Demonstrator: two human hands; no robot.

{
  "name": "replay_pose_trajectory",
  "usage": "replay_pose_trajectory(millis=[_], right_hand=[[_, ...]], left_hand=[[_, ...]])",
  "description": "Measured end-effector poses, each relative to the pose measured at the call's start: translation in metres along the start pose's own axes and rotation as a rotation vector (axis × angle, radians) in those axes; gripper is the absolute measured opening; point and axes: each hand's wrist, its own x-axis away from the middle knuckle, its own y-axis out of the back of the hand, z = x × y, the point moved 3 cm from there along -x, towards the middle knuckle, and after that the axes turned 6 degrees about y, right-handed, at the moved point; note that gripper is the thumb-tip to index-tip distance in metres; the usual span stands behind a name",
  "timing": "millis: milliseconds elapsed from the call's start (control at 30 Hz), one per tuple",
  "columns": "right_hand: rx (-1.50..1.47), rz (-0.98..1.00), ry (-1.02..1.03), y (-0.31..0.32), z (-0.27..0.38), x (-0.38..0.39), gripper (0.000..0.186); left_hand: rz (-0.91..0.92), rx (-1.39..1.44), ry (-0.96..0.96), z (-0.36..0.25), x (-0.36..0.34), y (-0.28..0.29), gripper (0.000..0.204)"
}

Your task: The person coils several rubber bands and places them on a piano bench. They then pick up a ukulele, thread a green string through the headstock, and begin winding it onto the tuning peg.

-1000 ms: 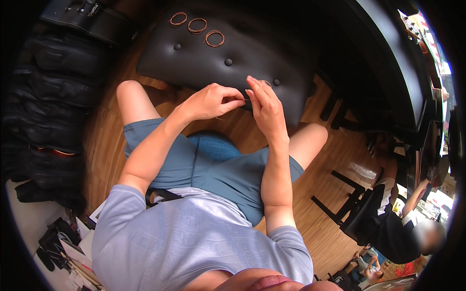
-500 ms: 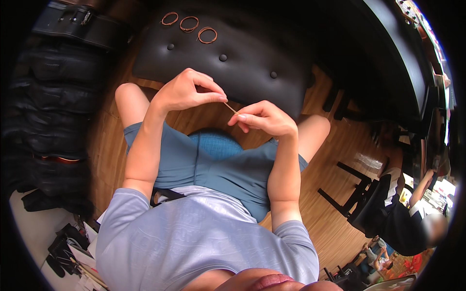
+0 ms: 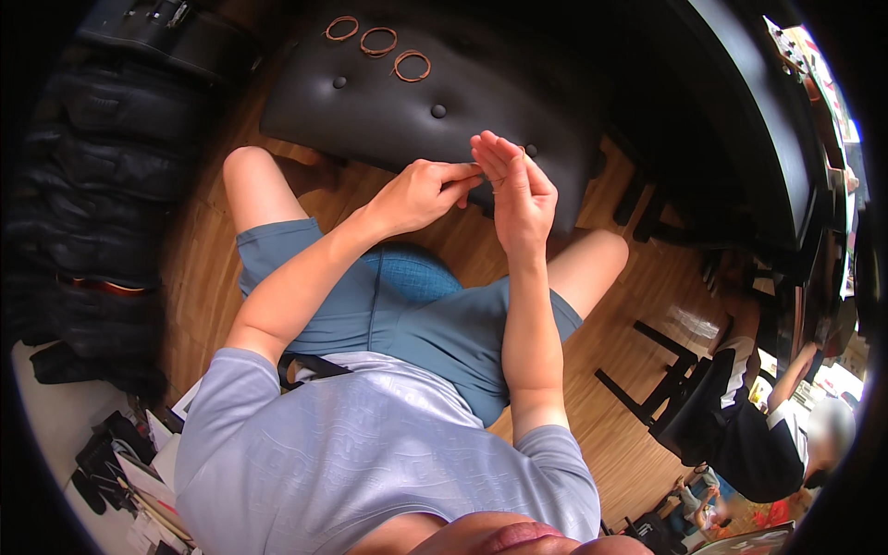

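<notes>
My left hand (image 3: pixel 418 196) is closed in a pinch, its fingertips touching the fingers of my right hand. A thin tan strand runs into this pinch, mostly hidden now between the two hands. My right hand (image 3: pixel 524 199) is raised with its fingers stretched out and its thumb standing up in front of the palm. Whether the strand passes around those fingers cannot be made out. Beyond the hands, three thin copper-brown coils, a left coil (image 3: pixel 329 30), a middle coil (image 3: pixel 362 43) and a right coil (image 3: pixel 396 71), lie in a row on a black padded bench (image 3: pixel 379 120).
A blue round seat (image 3: pixel 412 268) shows between my legs. Black cases (image 3: pixel 111 120) line the left side. On the right stand a large black glossy piece of furniture (image 3: pixel 749 102), a black chair (image 3: pixel 671 379) and a person in dark clothes (image 3: pixel 754 435). Underfoot is wooden floor (image 3: pixel 592 370).
My left hand has moved right to meet my right hand. My right hand has turned upward, going from a pinch to outstretched fingers. The strand between them has gone mostly out of sight.
</notes>
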Motion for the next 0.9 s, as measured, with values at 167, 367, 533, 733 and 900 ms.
replay_pose_trajectory(millis=[167, 367, 533, 733, 900], right_hand=[[0.956, 0.11, 0.371, -0.016, 0.019, 0.002, 0.026], [1.275, 0.173, 0.51, -0.013, 0.032, -0.005, 0.022], [1.034, 0.277, 0.145, 0.001, 0.029, 0.002, 0.018], [0.719, 0.473, -0.568, 0.028, 0.044, -0.001, 0.038], [0.607, 0.707, -0.725, 0.039, 0.055, 0.005, 0.033]], left_hand=[[0.099, -0.127, -0.065, -0.005, 0.005, 0.0, 0.024], [-0.066, -0.057, -0.233, 0.004, -0.001, 0.0, 0.019], [-0.1, -0.098, -0.336, 0.0, -0.005, 0.018, 0.015], [-0.002, -0.017, -0.448, -0.001, -0.002, 0.01, 0.013], [0.065, 0.029, -0.393, -0.009, 0.0, 0.006, 0.012]])
